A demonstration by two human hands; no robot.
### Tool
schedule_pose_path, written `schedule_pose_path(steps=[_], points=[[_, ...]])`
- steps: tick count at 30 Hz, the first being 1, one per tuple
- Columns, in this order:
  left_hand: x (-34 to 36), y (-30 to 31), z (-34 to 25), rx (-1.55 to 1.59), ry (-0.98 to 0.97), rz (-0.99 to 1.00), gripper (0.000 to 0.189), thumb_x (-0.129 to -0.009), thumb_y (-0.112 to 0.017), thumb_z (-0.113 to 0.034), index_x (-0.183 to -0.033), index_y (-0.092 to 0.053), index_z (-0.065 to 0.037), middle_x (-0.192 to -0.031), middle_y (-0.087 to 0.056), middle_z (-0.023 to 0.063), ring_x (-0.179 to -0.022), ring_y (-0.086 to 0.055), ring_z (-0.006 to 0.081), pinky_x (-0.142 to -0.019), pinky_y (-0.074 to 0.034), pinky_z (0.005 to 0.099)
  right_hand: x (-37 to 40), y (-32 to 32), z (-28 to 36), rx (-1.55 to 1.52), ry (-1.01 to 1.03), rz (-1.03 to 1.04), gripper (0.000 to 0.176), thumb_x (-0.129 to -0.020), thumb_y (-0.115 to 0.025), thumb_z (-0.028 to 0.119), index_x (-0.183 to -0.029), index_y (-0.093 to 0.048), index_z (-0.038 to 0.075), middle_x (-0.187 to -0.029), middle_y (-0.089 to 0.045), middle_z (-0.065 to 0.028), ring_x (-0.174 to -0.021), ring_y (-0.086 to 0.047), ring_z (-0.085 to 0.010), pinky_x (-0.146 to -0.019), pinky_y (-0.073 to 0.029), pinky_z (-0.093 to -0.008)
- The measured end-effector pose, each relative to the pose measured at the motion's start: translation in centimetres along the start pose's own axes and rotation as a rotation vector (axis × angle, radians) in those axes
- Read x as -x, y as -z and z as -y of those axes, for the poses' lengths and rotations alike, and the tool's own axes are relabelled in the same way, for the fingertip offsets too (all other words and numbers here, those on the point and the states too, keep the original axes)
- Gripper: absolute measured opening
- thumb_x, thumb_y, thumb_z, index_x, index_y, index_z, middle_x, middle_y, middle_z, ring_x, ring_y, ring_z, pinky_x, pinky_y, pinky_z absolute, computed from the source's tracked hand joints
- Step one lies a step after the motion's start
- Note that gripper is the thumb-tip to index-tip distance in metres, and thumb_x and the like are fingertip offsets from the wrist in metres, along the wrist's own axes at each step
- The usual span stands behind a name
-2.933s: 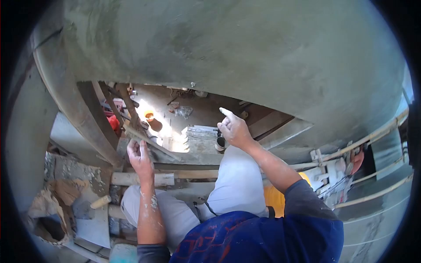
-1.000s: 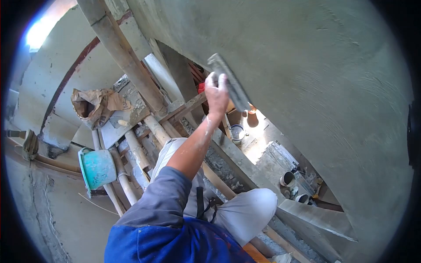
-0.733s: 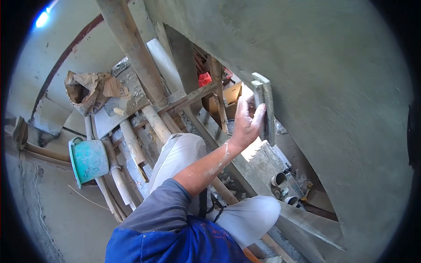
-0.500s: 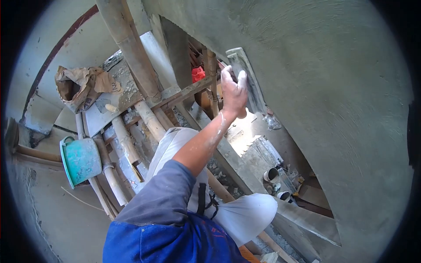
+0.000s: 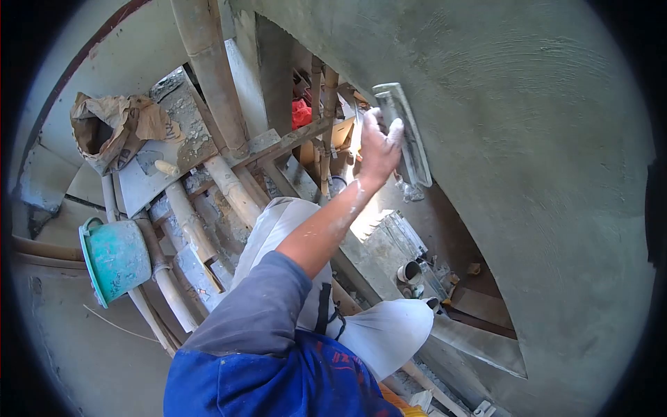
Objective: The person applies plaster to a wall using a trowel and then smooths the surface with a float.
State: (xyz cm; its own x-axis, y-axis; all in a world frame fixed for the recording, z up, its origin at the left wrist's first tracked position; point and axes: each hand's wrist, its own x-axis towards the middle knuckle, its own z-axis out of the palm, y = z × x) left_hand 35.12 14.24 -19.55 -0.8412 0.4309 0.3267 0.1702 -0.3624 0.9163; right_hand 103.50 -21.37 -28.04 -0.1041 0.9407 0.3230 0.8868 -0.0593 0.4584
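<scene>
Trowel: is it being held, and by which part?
Yes, the left hand holds the trowel from its back, apparently by the handle; the hand hides most of the grip.

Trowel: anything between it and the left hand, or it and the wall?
Nothing visible: the left hand holds the trowel, and no object shows between its blade and the grey wall, though contact is hard to tell.

Left of the matt grey wall [image 5: 514, 181], smooth with rough swirled ridges, are a crumpled brown paper bag [image 5: 111, 132] and a plaster-smeared turquoise plastic bucket [image 5: 119, 258].
</scene>
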Motion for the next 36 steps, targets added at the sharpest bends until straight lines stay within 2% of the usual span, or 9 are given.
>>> schedule_pose_path(steps=[3,5,10,11,16,21,27,28,36], points=[[2.9,-1.9,-3.2,0.021,0.032,0.26,0.04,-0.087,-0.065,-0.02,-0.115,-0.05,0.004,-0.098,-0.058,0.0179,-0.09,-0.059,0.027,-0.081,-0.048,0.0399,0.0,0.4,0.1,0.003,0.005,0.006,0.041,-0.098,-0.055,0.047,-0.111,-0.065,0.009,-0.102,-0.068,-0.0129,-0.084,-0.065,-0.0333,-0.068,-0.05,-0.0455],[6.1,-3.3,-6.0,0.164,-0.124,0.395,0.037,-0.084,-0.07,-0.016,-0.112,-0.053,0.001,-0.091,-0.056,0.0068,-0.082,-0.057,0.0158,-0.072,-0.049,0.0316,-0.3,0.6,0.2,0.001,0.015,0.013,0.041,-0.098,-0.055,0.046,-0.111,-0.065,0.009,-0.102,-0.068,-0.0129,-0.084,-0.065,-0.0333,-0.068,-0.05,-0.0455],[4.4,-0.7,-2.5,0.116,0.036,0.134,0.032,-0.085,-0.066,-0.014,-0.11,-0.052,0.0,-0.088,-0.057,0.0041,-0.081,-0.057,0.0122,-0.071,-0.05,0.03,-0.8,0.2,0.3,0.002,0.019,-0.01,0.041,-0.098,-0.055,0.046,-0.111,-0.065,0.009,-0.101,-0.068,-0.013,-0.084,-0.065,-0.0333,-0.068,-0.05,-0.0456],[2.3,0.5,-1.2,0.167,0.141,0.077,0.032,-0.086,-0.062,-0.015,-0.109,-0.048,0.002,-0.097,-0.058,0.0157,-0.088,-0.059,0.0214,-0.077,-0.049,0.0346,-0.8,0.1,0.4,0.003,0.016,-0.009,0.041,-0.098,-0.055,0.046,-0.111,-0.065,0.008,-0.101,-0.068,-0.013,-0.084,-0.065,-0.0333,-0.068,-0.05,-0.0456],[-3.2,-0.7,1.8,-0.042,-0.018,-0.107,0.032,-0.087,-0.066,-0.018,-0.105,-0.052,0.004,-0.087,-0.058,0.0133,-0.08,-0.059,0.0221,-0.073,-0.049,0.0358,-1.0,-0.1,0.6,0.005,0.018,-0.012,0.04,-0.098,-0.055,0.045,-0.11,-0.065,0.008,-0.101,-0.068,-0.0131,-0.084,-0.065,-0.0333,-0.068,-0.05,-0.0456],[5.0,-2.3,-7.9,0.108,-0.236,0.31,0.036,-0.088,-0.064,-0.017,-0.116,-0.051,0.001,-0.096,-0.057,0.0082,-0.084,-0.056,0.0125,-0.073,-0.049,0.0294,-1.5,0.6,0.4,0.008,0.037,0.006,0.04,-0.098,-0.055,0.045,-0.11,-0.065,0.008,-0.101,-0.068,-0.0132,-0.084,-0.065,-0.0333,-0.068,-0.051,-0.0456],[8.0,-0.7,2.8,0.79,0.497,-0.155,0.024,-0.099,-0.041,-0.011,-0.12,-0.045,0.0,-0.102,-0.059,0.01,-0.089,-0.06,0.0155,-0.082,-0.053,0.0353,-1.6,0.6,-0.2,0.035,0.047,-0.005,0.039,-0.098,-0.055,0.044,-0.11,-0.065,0.008,-0.101,-0.068,-0.0134,-0.083,-0.065,-0.0333,-0.068,-0.051,-0.0456],[7.7,-0.4,6.7,0.955,0.568,-0.147,0.03,-0.103,-0.039,-0.026,-0.12,-0.046,-0.003,-0.104,-0.061,0.01,-0.089,-0.063,0.0177,-0.082,-0.055,0.0365,-1.5,0.7,-0.2,0.033,0.05,-0.002,0.039,-0.098,-0.055,0.044,-0.11,-0.065,0.008,-0.101,-0.068,-0.0134,-0.083,-0.065,-0.0333,-0.068,-0.051,-0.0456],[-0.7,-1.4,8.1,1.172,0.474,-0.14,0.04,-0.103,-0.041,-0.043,-0.116,-0.054,-0.006,-0.096,-0.062,0.0051,-0.085,-0.066,0.0194,-0.075,-0.058,0.0347,-1.2,1.2,-0.8,0.06,0.056,-0.009,0.039,-0.098,-0.056,0.043,-0.11,-0.065,0.007,-0.1,-0.068,-0.0135,-0.083,-0.065,-0.0333,-0.067,-0.051,-0.0457]])
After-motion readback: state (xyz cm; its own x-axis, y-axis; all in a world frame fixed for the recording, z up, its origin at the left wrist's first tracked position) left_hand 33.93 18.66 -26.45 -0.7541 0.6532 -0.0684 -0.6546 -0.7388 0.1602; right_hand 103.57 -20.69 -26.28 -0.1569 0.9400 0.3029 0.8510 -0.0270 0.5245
